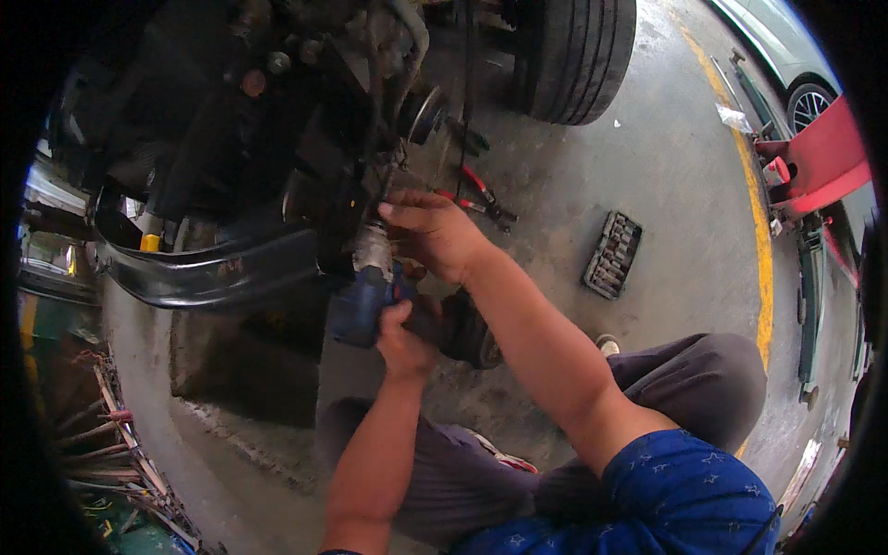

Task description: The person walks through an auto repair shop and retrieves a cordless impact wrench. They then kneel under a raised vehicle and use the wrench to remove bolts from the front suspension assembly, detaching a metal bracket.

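Observation:
My left hand (405, 340) is wrapped round the handle of a blue cordless impact wrench (355, 310). The wrench's silver nose points up toward the underside of a vehicle, and a dark, bulky base sits at the handle's end. Beside that nose, my right hand (430, 229) has its fingers bent and closed close to the dark metal parts; what they pinch, if anything, is hidden. A glossy black curved beam (217, 277) runs left from the work spot. Above are dark vehicle underparts (250, 129) with hoses and brackets.
An open socket case (613, 254) lies on the concrete floor at right. Red-handled pliers (479, 190) lie beyond my right hand. A tyre (581, 60) stands at the top. A red lift part (828, 157) is far right; sticks (116, 425) are piled at lower left.

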`<state>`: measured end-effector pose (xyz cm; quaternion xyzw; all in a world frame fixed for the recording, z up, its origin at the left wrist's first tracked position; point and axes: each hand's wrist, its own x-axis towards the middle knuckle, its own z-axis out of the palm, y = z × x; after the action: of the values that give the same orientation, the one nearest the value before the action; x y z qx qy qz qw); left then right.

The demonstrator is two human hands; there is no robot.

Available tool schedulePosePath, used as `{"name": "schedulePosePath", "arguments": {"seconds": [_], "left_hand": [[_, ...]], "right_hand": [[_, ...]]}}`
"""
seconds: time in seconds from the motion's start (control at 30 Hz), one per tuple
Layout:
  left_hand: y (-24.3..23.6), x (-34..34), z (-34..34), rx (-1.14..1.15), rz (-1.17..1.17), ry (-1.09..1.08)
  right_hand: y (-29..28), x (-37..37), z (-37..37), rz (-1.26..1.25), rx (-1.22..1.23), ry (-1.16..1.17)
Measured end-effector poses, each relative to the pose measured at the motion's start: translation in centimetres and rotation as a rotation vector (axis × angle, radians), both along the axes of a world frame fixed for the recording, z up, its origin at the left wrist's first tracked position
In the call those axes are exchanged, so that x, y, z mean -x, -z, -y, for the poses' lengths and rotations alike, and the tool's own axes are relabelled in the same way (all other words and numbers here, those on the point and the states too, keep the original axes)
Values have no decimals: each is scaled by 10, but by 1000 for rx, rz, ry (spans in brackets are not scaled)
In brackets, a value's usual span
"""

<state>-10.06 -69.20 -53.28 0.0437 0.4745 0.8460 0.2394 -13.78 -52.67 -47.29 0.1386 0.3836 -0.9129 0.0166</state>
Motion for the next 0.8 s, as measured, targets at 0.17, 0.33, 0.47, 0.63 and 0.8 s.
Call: {"name": "schedulePosePath", "arguments": {"seconds": [0.17,0.33,0.47,0.63,0.8], "left_hand": [[-20,5,-6,-159,113,-18],[-15,10,-21,23,-8,-121],[9,19,-16,94,-51,-148],[13,24,-10,219,-76,-167],[-4,30,-18,140,-35,-151]], "right_hand": [[-17,5,4,2,-113,-9],[2,19,2,33,-182,49],[5,26,5,29,-391,162],[0,30,7,46,-438,229],[0,35,6,22,-432,227]]}}
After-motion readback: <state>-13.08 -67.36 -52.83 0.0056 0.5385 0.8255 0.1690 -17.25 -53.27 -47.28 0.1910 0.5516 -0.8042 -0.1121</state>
